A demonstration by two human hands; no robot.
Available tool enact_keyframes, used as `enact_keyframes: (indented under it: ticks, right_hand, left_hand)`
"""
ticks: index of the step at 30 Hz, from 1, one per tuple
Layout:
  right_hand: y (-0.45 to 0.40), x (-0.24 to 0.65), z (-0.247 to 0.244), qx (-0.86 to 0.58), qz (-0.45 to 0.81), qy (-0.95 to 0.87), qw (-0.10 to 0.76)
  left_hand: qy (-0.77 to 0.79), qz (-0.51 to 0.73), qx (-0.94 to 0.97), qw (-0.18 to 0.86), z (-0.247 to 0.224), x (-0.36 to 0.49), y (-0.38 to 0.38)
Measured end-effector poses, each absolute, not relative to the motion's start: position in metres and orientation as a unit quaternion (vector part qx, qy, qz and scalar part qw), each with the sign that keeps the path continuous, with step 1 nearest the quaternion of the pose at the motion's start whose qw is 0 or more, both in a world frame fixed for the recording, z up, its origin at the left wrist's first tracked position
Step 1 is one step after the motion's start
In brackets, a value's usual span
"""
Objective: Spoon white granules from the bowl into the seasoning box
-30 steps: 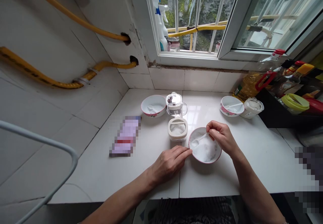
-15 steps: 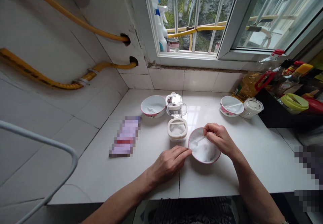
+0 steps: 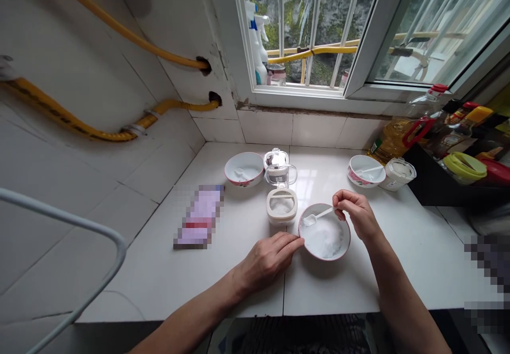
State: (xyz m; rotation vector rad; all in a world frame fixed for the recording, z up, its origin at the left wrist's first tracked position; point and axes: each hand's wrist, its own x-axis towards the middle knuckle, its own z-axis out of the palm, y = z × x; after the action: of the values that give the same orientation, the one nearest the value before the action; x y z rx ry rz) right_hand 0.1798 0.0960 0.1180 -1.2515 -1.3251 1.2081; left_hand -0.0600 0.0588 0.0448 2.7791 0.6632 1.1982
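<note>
A white bowl (image 3: 346,241) with a pink rim holds white powdery grains. My left hand (image 3: 271,255) has its extended fingers together, the tips holding the bowl's left rim; its thumb is hidden. In a pinch, my right hand (image 3: 356,210) grips the handle of a small white spoon (image 3: 314,219). White grains sit in the spoon's scoop, above the left part of the bowl. Just left of the bowl stands a small cream-rimmed container (image 3: 281,217), its clear lid (image 3: 281,174) flipped up, with white grains inside.
Behind are a bowl (image 3: 244,181) with something white inside and another lidded container (image 3: 276,157). A flowered bowl (image 3: 366,180), a white jar (image 3: 398,175) and an oil bottle (image 3: 392,131) stand at right. A blurred purple packet (image 3: 200,213) lies left.
My right hand has moved slightly right and up, drawing the spoon out of the grains with some in its scoop. My left hand stays at the rim. The view has shifted a little.
</note>
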Motion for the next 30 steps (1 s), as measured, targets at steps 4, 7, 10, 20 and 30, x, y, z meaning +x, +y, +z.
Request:
enact_keyframes:
  ticks: [4, 7, 10, 20, 30]
  right_hand:
    - [0.093, 0.173, 0.116, -0.473, 0.46, -0.544, 0.519]
    - [0.087, 0.16, 0.112, -0.453, 0.336, -0.634, 0.529]
    - [0.083, 0.15, 0.108, -0.378, 0.141, -0.791, 0.46]
    - [0.082, 0.176, 0.121, -0.39, 0.084, -0.775, 0.49]
    - [0.079, 0.162, 0.114, -0.436, 0.226, -0.816, 0.305]
  left_hand:
    - [0.21, 0.384, 0.899, 0.02, 0.046, -0.06, 0.059]
    - [0.212, 0.38, 0.9, 0.02, 0.046, -0.06, 0.059]
    - [0.214, 0.383, 0.899, 0.018, 0.047, -0.059, 0.059]
    - [0.219, 0.379, 0.899, 0.03, 0.045, -0.061, 0.059]
    - [0.216, 0.383, 0.898, 0.032, 0.045, -0.061, 0.059]
